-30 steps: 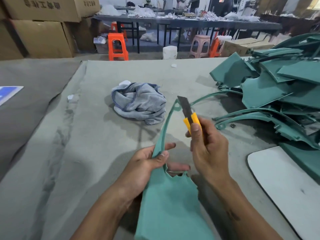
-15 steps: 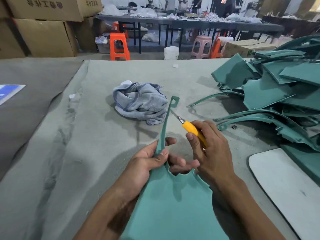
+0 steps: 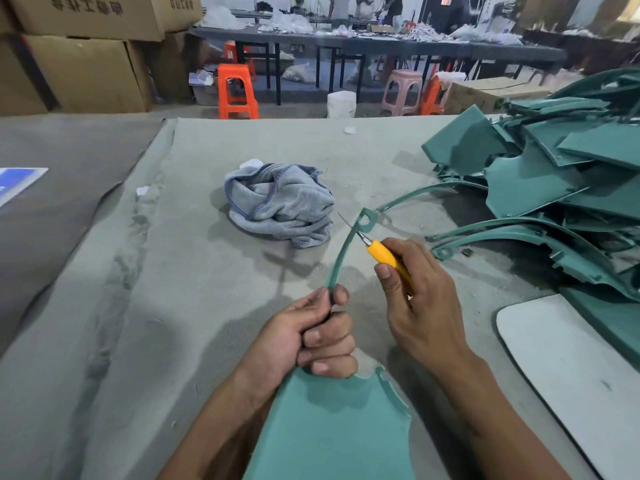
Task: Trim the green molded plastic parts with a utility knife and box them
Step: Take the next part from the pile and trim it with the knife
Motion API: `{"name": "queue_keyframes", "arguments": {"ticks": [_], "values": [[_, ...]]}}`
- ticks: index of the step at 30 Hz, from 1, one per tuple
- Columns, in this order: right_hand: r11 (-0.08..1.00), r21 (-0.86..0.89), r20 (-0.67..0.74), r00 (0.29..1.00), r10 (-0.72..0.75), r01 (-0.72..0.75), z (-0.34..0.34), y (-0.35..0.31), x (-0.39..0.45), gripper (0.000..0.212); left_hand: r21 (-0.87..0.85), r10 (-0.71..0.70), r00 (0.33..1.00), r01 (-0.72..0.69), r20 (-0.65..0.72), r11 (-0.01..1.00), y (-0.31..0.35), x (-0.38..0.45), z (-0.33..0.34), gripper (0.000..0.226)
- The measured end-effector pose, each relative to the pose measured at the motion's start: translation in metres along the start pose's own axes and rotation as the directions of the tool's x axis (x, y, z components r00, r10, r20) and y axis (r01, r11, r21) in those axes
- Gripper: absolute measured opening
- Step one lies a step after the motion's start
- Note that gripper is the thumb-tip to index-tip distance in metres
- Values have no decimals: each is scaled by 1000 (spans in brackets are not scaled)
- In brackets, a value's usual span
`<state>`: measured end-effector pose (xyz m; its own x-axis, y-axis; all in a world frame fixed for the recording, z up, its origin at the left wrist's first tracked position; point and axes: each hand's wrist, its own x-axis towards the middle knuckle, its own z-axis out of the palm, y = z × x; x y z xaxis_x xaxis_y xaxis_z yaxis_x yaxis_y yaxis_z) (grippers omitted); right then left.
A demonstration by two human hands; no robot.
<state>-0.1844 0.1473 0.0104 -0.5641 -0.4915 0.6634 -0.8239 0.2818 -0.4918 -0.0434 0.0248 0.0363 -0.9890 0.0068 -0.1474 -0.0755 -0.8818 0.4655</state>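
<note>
A: Green plastic, is that what fills the view?

B: Yes. Taking the grey rag [image 3: 282, 204] bunched on the felt-covered table [image 3: 145, 306] as the landmark: a heap of green molded parts [image 3: 561, 181] lies well to its right, and the green part being trimmed [image 3: 332, 431] rises from the near edge, below the rag.

A: What changed from a moment ago?

B: The left hand [image 3: 311, 337] has closed. Half a second back its fingers reached loosely across the part; now they are curled into a fist around the thin curved arm of the part. That arm has swung to the right, so its looped tip sits just right of the rag's lower corner. The knife blade now crosses the arm just below that loop.

A: And the right hand?

B: The right hand [image 3: 415, 299], below and right of the rag, grips the yellow utility knife [image 3: 384, 256], thumb along the handle, blade pointing up and left toward the rag.

A: Any boxes?

B: Cardboard boxes [image 3: 86, 53] are stacked far beyond the rag, upper left, closed; their contents cannot be seen. An open carton [image 3: 485, 93] stands far right; its inside cannot be made out.
</note>
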Motion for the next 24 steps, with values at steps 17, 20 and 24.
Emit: {"name": "queue_keyframes", "arguments": {"ticks": [17, 20, 24], "values": [[997, 24, -326, 944, -57, 69, 6, 4, -3, 48, -89, -85, 986, 98, 144, 991, 15, -14, 0, 9], [989, 127, -329, 944, -27, 72, 2, 10, -5, 52, -91, -117, 983, 131, 141, 987, 15, -13, -3, 14], [968, 247, -207, 978, 3, 49, 2, 17, -4, 53, -3, -128, 976, 130, 178, 991, 15, -14, -5, 9]]}}
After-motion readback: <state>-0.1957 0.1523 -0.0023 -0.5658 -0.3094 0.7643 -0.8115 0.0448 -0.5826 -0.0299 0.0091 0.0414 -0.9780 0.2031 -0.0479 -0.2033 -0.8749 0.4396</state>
